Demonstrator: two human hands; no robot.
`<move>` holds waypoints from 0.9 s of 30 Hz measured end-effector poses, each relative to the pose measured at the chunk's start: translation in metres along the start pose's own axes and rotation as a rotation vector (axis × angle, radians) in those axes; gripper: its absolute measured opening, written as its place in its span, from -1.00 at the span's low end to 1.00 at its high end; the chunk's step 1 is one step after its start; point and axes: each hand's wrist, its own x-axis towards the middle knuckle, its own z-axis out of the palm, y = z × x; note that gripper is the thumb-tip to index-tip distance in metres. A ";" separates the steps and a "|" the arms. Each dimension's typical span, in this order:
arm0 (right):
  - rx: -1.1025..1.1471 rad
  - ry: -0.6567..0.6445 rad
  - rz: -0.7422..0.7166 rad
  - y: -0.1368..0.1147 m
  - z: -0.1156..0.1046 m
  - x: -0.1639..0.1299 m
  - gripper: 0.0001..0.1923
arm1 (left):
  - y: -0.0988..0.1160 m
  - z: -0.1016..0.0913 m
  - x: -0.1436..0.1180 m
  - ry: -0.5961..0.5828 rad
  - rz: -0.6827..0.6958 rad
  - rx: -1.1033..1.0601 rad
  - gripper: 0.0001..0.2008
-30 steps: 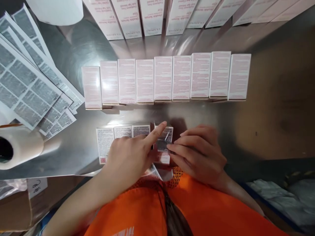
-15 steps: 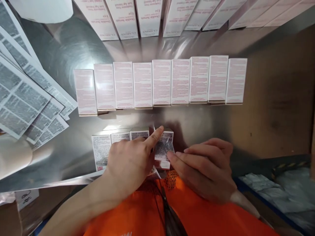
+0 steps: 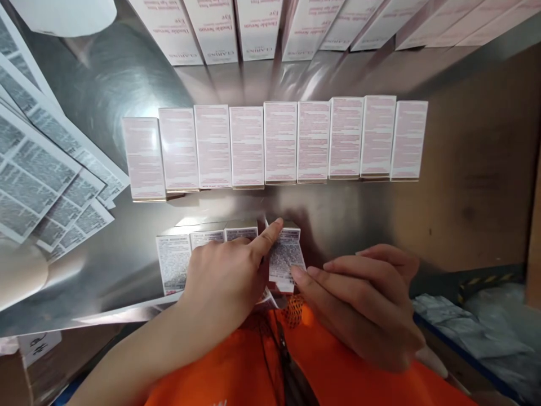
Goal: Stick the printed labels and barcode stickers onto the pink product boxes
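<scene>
A printed silver-white label (image 3: pixel 284 256) lies over the near face of a small carton (image 3: pixel 291 224), and its lower edge is bent off the surface. My left hand (image 3: pixel 226 276) has its index finger stretched onto the carton's top left corner. Its other fingers are curled, with a curled label sheet (image 3: pixel 267 299) poking out from under them. The thumb and fingertips of my right hand (image 3: pixel 363 299) are pinched at the label's lower right edge. Left of that carton stand several cartons with similar labels (image 3: pixel 173 262), partly covered by my left hand.
A row of pink-and-white cartons (image 3: pixel 280 141) crosses the metal table (image 3: pixel 338 214). Taller printed cartons (image 3: pixel 260 28) stand behind it. Label sheets (image 3: pixel 38 163) are piled at left, near a white roll-like object (image 3: pixel 21 273). Plastic-wrapped items (image 3: pixel 477 327) sit in a blue-edged bin at lower right.
My right hand has shifted slightly right and down, and the label's lower right corner has swung right with it. My left index finger stays on the carton's corner.
</scene>
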 end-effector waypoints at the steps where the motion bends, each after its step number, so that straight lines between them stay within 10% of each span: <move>1: 0.003 0.002 0.009 -0.001 -0.001 0.002 -0.75 | 0.000 -0.001 0.000 0.001 0.000 0.004 -0.42; 27: 0.121 -0.256 0.105 0.013 0.011 -0.005 -0.75 | -0.020 0.025 0.001 0.541 0.387 0.102 -0.44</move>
